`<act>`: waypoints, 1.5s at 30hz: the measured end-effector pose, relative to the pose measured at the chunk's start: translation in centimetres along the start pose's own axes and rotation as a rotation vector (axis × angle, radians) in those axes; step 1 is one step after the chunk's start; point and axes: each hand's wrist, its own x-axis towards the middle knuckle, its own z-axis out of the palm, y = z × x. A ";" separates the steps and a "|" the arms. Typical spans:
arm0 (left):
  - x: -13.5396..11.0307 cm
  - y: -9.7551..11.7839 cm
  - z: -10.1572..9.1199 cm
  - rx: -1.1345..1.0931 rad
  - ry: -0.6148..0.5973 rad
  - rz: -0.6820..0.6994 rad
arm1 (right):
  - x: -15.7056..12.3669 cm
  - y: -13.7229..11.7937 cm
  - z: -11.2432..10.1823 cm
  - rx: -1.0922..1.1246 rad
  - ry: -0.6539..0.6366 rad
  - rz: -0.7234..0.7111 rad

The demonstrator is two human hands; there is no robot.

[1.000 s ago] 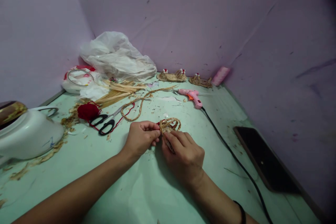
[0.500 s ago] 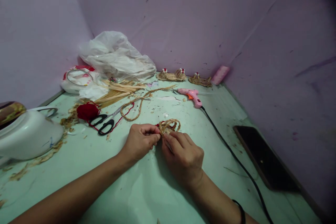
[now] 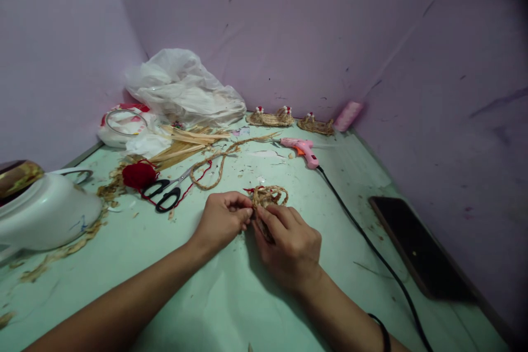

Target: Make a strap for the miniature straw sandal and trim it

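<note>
braided coil [image 3: 270, 196] (table edge [image 3: 363, 146] well apart)

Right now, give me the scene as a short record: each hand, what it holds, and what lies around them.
left hand: grip shut on the braided straw coil, near edge
right hand: grip shut on the same coil, from the right
left of hands: black-handled scissors, red yarn ball, straw strips
behind: pink glue gun, its black cord running to the near right
right: dark phone lying flat on the green table
far wall: small woven straw pieces, plastic bag
</note>
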 end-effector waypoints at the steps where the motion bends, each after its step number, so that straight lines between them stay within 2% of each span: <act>1: 0.0 0.1 -0.1 0.018 -0.005 -0.019 | -0.1 -0.1 -0.1 0.017 -0.025 0.017; 5: 0.2 0.6 -0.6 0.115 -0.033 -0.141 | -0.1 -0.1 -1.1 0.134 -0.173 0.088; 7: 0.2 0.8 -0.7 0.122 -0.048 -0.156 | 0.2 0.4 -1.5 0.159 -0.133 0.112; 11: -0.2 0.4 -0.5 0.247 0.020 -0.027 | 0.9 2.2 -1.8 0.096 0.065 0.098; 15: -0.8 0.1 0.0 0.448 0.040 -0.012 | 1.3 3.0 -1.1 0.150 0.073 -0.024; 18: -1.0 0.1 0.3 0.488 0.051 -0.013 | 1.7 2.7 -0.4 0.098 0.045 -0.028; 22: -1.0 -0.4 0.5 0.443 0.042 0.009 | 2.3 2.4 0.3 -0.039 -0.065 -0.005; 25: -1.1 -0.7 0.6 0.374 0.023 0.019 | 2.5 2.4 0.2 -0.082 -0.088 0.014; 28: -1.0 -0.7 0.6 0.277 0.006 -0.066 | 2.4 2.4 -0.4 -0.031 -0.104 -0.008; 30: -0.9 -0.4 0.7 0.215 -0.005 -0.132 | 2.2 2.5 -0.9 0.043 -0.135 -0.095; 32: -0.9 -0.2 0.6 0.176 -0.018 -0.152 | 2.1 2.7 -1.2 0.106 -0.160 -0.175; 34: -0.9 -0.1 0.6 0.162 -0.028 -0.151 | 1.9 2.7 -1.3 0.129 -0.163 -0.170; 38: -0.8 -0.3 0.5 0.153 -0.039 -0.140 | 1.7 2.5 -1.0 0.176 -0.131 -0.036; 40: -0.8 -0.3 0.4 0.133 -0.044 -0.134 | 1.7 2.4 -1.0 0.265 -0.077 0.096; 43: -0.8 -0.3 0.4 0.070 -0.054 -0.130 | 1.8 2.7 -1.3 0.417 -0.006 0.445; 45: -0.9 -0.3 0.3 0.023 -0.066 -0.121 | 2.1 3.1 -1.5 0.495 -0.034 0.679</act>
